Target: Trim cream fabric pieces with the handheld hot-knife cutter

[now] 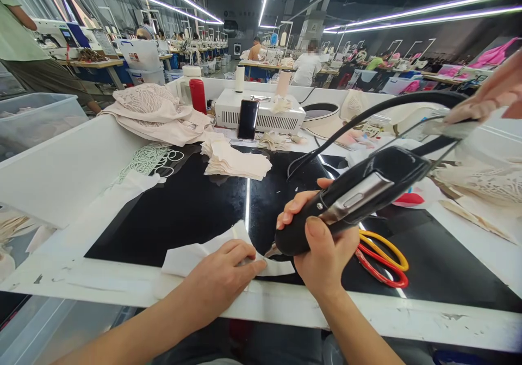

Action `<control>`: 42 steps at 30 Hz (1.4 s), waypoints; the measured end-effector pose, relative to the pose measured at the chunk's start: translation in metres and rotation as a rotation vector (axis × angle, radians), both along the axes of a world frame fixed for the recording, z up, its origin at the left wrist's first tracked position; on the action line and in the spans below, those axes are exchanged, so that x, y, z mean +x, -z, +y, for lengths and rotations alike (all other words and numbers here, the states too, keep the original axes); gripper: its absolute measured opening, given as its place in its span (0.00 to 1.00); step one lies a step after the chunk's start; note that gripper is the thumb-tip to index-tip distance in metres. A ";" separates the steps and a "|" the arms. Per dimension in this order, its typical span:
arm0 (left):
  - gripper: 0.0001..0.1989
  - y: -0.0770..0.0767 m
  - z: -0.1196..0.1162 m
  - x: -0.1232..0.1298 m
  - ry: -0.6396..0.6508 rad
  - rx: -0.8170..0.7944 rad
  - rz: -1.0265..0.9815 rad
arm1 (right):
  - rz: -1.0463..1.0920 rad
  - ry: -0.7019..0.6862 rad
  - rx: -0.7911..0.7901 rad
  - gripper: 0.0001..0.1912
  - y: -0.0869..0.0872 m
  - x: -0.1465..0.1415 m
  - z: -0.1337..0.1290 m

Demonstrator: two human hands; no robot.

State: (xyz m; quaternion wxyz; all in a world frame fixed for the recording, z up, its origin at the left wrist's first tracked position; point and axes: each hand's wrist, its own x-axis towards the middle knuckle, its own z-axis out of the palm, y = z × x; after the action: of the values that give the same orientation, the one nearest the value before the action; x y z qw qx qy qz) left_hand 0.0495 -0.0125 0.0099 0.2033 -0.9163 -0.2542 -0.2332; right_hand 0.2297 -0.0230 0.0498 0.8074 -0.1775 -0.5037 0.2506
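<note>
My right hand (326, 251) is wrapped round a black handheld power tool (367, 183) with a silver side panel. The tool tilts down to the left, and its narrow metal tip (272, 251) is at the edge of a white fabric piece (183, 257). My left hand (222, 278) presses and pinches this fabric near the front edge of the table, with its fingertips just left of the tip. Scissors with red and yellow handles (393, 261) lie right of my right hand, their blades hidden.
A stack of cream fabric pieces (236, 161) lies on the black tabletop (183, 207). Behind it are a phone (248, 119) and a white vented box (281, 117). Pale green cord (147, 161) sits at left. A black cable (362, 115) arches at right, near a blurred pale shape.
</note>
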 end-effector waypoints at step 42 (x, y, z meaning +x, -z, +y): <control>0.17 -0.002 0.003 -0.006 0.050 -0.100 -0.049 | 0.030 -0.049 -0.027 0.15 -0.001 -0.007 0.006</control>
State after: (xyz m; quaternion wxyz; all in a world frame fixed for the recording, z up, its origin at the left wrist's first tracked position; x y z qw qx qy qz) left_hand 0.0431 -0.0099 0.0118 0.1451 -0.9255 -0.2473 -0.2475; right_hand 0.2230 -0.0166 0.0512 0.8060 -0.1721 -0.4924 0.2798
